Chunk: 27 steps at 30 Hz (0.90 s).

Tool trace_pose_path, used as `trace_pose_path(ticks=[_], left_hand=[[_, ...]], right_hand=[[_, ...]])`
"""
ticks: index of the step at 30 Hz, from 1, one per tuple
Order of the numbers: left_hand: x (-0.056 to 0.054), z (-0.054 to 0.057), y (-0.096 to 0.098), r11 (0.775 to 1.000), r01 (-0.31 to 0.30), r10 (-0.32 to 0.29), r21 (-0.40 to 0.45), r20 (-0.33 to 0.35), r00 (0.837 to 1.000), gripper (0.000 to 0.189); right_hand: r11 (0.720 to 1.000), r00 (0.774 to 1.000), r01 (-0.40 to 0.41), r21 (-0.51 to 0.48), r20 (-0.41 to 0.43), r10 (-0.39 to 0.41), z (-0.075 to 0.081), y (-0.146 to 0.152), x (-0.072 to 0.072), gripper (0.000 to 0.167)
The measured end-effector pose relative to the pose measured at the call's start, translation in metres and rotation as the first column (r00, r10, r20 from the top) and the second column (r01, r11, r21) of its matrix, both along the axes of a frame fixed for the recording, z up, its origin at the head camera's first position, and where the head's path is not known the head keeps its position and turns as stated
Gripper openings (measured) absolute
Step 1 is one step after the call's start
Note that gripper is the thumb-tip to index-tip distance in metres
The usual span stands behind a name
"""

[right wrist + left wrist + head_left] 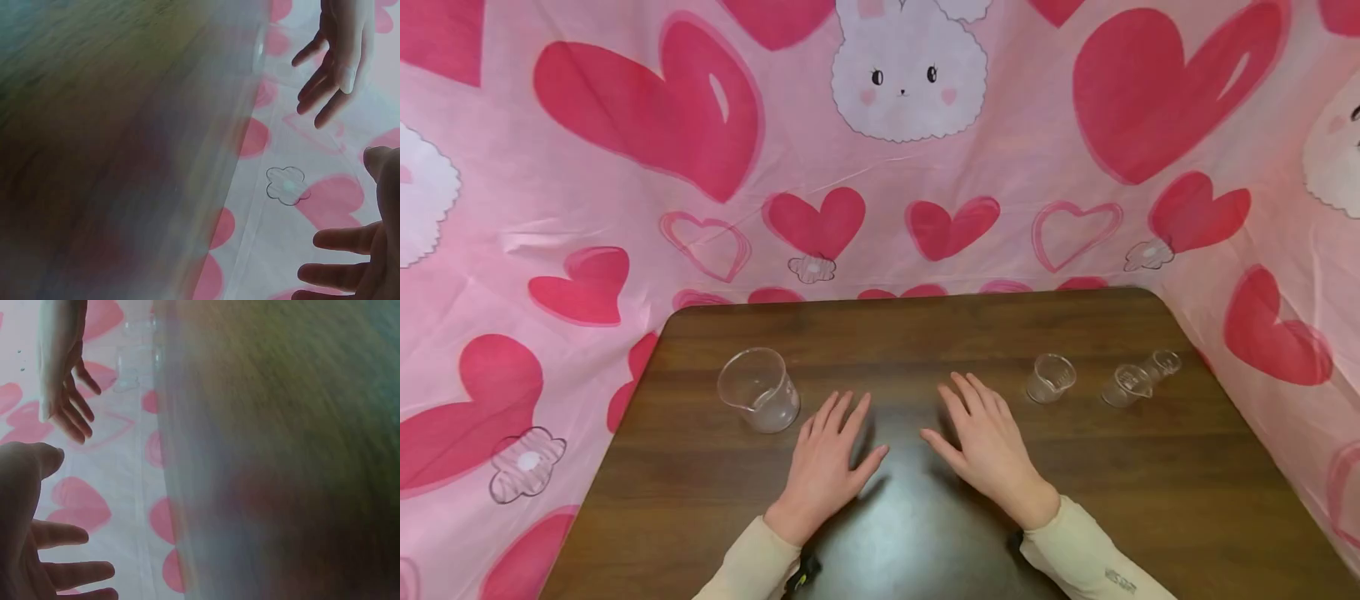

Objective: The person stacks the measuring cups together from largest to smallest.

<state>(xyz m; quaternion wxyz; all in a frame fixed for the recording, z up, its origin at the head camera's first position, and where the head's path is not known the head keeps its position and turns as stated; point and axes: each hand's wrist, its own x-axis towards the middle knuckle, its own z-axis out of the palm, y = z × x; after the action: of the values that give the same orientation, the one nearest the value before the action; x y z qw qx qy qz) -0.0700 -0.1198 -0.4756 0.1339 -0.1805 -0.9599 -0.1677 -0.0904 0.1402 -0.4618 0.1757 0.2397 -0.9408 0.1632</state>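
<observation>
I am holding my left hand [829, 462] and right hand [992, 454] over the dark table [910, 350], both grips wide and bare, the fingers fanning loosely and the thumbs pointing inward toward each other. The big clear cup [767, 400] is standing upright just beyond my left fingers, its round rim flaring wide and pinching out into a pouring lip. Beyond my right hand, nearer the table's right side, a smaller clear cup [1049, 382] is standing upright, its thin wall showing faint markings. Farther right, an even smaller lipped cup [1124, 387] and the tiniest cup [1163, 364] are standing close together; I cannot tell whether they are touching. Streaky brown wood grain is running across the table, and a smooth sheen is shining between my hands. Pink cloth [1015, 150] is hanging around the table's far and side edges, creasing softly and showing plump red hearts and a scallop-edged white rabbit face [904, 104]. Pale sleeves [1090, 546] are covering my forearms, wrinkling near the wrists.
</observation>
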Motion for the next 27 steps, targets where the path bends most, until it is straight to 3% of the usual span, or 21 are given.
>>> trace_pose_path(ticks=[6, 14, 27], left_hand=[[0.004, -0.002, -0.006, 0.999, -0.021, 0.022, 0.035, -0.027, 0.999, 0.065], [0.003, -0.004, -0.016, 0.994, -0.054, 0.066, 0.095, -0.124, 0.990, 0.050], [0.011, -0.003, -0.039, 0.981, -0.135, 0.151, 0.142, -0.110, 0.982, 0.037]], right_hand=[[1.000, 0.999, -0.016, 0.012, 0.032, 0.015, 0.002, -0.010, -0.002, 0.065], [0.998, 0.998, -0.057, 0.015, -0.013, 0.057, 0.003, -0.026, -0.007, 0.058], [0.992, 0.992, -0.125, 0.013, -0.026, 0.125, 0.005, -0.055, -0.014, 0.054]])
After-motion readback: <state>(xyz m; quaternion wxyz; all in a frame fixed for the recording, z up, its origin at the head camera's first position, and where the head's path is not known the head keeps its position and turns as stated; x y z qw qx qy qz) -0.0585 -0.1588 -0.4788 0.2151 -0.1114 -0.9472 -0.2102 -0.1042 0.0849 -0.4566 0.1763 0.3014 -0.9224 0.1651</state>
